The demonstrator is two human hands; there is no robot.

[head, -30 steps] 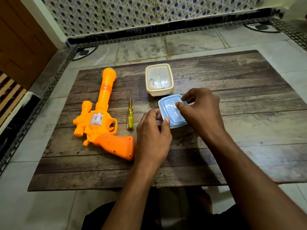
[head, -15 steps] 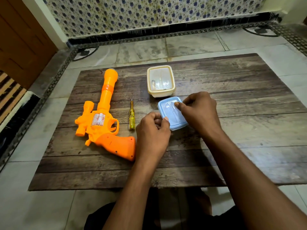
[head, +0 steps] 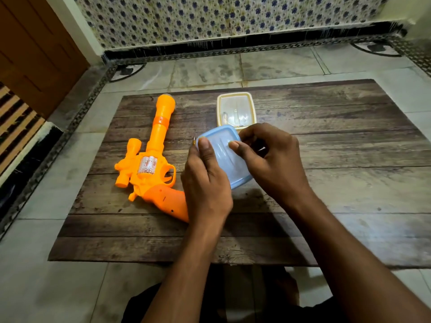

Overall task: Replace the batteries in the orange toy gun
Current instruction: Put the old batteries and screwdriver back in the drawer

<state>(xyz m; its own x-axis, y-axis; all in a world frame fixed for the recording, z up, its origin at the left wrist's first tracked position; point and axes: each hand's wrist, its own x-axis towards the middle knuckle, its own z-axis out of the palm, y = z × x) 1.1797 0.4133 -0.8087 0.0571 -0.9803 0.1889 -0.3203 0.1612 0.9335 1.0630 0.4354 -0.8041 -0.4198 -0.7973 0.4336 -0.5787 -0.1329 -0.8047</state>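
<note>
Both forearms rise from the bottom of the frame toward the centre. The left hand (head: 206, 180) and right hand (head: 271, 159) each have a thumb pressed forward and fingers curled.

A room in a home: a tiled floor (head: 210, 71) with a patterned border, blue-flowered wall tiles (head: 210, 17) across the top of the frame, a wooden door (head: 35, 54) at upper left, and a low wooden bench (head: 349, 183) in the middle.
</note>
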